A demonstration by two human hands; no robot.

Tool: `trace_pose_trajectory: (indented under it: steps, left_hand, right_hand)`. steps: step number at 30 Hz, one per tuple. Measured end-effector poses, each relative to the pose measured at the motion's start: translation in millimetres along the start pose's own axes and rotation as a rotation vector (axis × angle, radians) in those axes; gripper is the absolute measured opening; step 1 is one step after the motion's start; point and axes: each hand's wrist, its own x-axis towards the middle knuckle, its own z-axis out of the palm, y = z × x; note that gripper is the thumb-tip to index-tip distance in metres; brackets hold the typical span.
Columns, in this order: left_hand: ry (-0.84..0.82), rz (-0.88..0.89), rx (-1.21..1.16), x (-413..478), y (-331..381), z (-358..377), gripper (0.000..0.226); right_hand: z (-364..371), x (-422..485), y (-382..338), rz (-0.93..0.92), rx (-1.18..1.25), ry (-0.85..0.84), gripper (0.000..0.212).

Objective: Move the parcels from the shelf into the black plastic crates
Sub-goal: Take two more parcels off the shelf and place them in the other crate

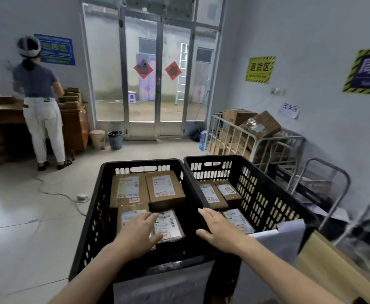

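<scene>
Two black plastic crates stand side by side in front of me. The left crate (92, 218) holds several brown parcels with white labels, among them a box (165, 191) at the back. My left hand (139, 232) reaches into it with fingers straight, over a flat labelled parcel (168, 226) at the front. The right crate (265, 200) holds several labelled parcels too, such as one (211, 194) near its left wall. My right hand (220, 230) hovers flat over the wall between the two crates and holds nothing. The shelf is out of view.
A metal cage trolley (265, 139) with cardboard boxes stands at the right wall, with tube frames (324, 178) closer to me. A person (40, 102) works at a wooden desk (2, 119) on the left. A cable (56, 194) lies on the floor. Glass doors (155, 73) are ahead.
</scene>
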Motion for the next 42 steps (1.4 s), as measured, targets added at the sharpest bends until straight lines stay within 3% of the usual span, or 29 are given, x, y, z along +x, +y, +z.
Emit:
trace_pose_trajectory:
  steps: [9,19,28,42]
  left_hand:
    - [-0.009,0.171,-0.020,16,71,8,0.065]
    - [-0.026,0.424,0.020,-1,219,17,0.062]
    - [-0.004,0.652,-0.009,-73,369,34,0.067]
    - [-0.065,0.928,-0.049,-196,560,55,0.068]
  right_hand:
    - [-20,-71,45,0.148,-0.010,0.109,0.068]
    - [-55,-212,110,0.421,0.065,0.233,0.069]
    - [-87,-399,150,0.630,-0.057,0.329,0.069]
    - [-88,-648,157,0.862,-0.023,0.459,0.067]
